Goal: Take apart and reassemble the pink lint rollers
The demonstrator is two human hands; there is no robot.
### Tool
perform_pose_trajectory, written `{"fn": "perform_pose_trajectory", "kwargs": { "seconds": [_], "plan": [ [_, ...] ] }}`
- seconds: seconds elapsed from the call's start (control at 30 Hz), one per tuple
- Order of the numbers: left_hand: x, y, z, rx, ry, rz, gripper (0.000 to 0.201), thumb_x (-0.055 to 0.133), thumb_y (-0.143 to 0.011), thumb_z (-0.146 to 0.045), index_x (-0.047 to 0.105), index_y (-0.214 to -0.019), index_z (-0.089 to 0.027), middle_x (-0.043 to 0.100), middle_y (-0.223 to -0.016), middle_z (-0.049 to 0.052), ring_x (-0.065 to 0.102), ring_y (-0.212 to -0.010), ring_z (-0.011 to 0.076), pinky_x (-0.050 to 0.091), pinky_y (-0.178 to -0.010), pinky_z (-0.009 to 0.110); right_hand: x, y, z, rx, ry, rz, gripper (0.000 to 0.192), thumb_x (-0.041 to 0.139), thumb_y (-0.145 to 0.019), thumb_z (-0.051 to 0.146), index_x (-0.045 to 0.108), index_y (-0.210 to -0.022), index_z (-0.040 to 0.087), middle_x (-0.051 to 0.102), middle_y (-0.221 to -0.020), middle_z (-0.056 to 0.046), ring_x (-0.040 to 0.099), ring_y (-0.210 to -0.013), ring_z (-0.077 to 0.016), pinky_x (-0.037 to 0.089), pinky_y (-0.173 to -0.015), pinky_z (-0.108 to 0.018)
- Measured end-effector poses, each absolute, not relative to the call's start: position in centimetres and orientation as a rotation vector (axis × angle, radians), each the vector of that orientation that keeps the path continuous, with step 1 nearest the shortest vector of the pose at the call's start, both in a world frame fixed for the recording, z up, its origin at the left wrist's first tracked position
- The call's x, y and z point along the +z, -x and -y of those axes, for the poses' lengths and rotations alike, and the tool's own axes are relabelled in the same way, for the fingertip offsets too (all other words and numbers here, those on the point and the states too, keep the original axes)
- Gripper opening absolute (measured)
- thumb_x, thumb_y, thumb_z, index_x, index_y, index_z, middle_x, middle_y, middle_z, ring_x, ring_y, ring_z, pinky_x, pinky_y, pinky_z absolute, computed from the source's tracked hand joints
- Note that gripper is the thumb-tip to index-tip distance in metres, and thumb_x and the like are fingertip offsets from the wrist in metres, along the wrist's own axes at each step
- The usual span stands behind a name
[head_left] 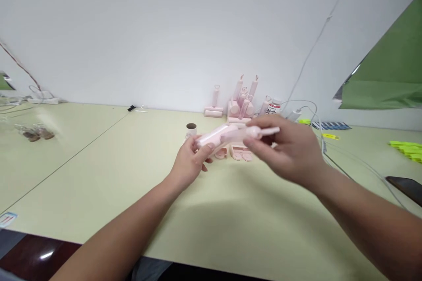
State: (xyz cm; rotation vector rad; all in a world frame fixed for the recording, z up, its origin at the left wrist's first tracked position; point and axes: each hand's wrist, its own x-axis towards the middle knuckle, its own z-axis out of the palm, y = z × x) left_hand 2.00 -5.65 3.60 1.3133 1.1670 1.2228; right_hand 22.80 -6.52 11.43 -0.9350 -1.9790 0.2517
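My left hand (191, 162) grips the near end of a pale pink roller piece (216, 137), held above the table. My right hand (286, 149) pinches a thin pink handle (260, 131) whose left end meets the roller piece. Both hands hover over the middle of the pale green table (132, 175). Right behind the hands lie small pink round parts (242, 153). A short cardboard tube (191, 129) stands upright just left of them.
Against the white wall stands a cluster of pink lint-roller handles and bases (242, 103), a lone one (214, 105) to its left, and a small white bottle (274, 107). White cables (310, 109), yellow labels (407, 147), a dark phone (407, 186) and green cloth (392, 74) fill the right side.
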Motion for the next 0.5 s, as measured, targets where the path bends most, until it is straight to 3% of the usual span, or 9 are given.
{"fn": "perform_pose_trajectory", "kwargs": {
  "seconds": [0.07,0.13,0.3,0.5],
  "plan": [
    [4.2,-1.5,5.8,1.336,-1.22,-1.119,0.074,0.059,-0.083,-0.056,0.032,-0.142,-0.019,0.056,-0.127,0.016,0.068,-0.081,0.0205,0.054,-0.05,0.027,13.4,-22.0,3.6,0.24,0.95,1.905,0.009,0.067,-0.082,0.028,0.06,-0.081,0.022,0.048,-0.061,0.001,0.045,-0.056,-0.0142,0.032,-0.052,-0.028],
    [5.0,-0.6,5.9,1.44,-1.192,-1.135,0.08,0.058,-0.084,-0.055,0.022,-0.148,-0.021,0.045,-0.141,0.017,0.068,-0.083,0.0193,0.055,-0.05,0.028,15.1,-21.4,-0.3,0.268,0.968,1.862,0.016,0.065,-0.082,0.023,0.054,-0.072,0.02,0.044,-0.062,0.001,0.043,-0.058,-0.0129,0.033,-0.053,-0.027],
    [5.6,2.6,5.9,1.522,-1.179,-1.242,0.069,0.064,-0.081,-0.043,0.039,-0.14,-0.018,0.057,-0.124,0.014,0.064,-0.072,0.0152,0.052,-0.048,0.026,16.2,-19.8,-11.2,0.408,1.185,1.806,0.017,0.066,-0.081,0.024,0.051,-0.081,0.018,0.051,-0.066,-0.001,0.04,-0.052,-0.0095,0.031,-0.044,-0.023],
    [3.8,4.7,5.6,1.433,-1.097,-1.31,0.054,0.068,-0.077,-0.042,0.055,-0.122,-0.016,0.062,-0.101,0.007,0.06,-0.066,0.013,0.047,-0.046,0.024,13.3,-16.9,-18.9,0.425,1.574,1.879,0.024,0.072,-0.077,0.023,0.049,-0.078,0.017,0.055,-0.065,-0.005,0.047,-0.052,-0.0125,0.037,-0.044,-0.025]
  ]
}}
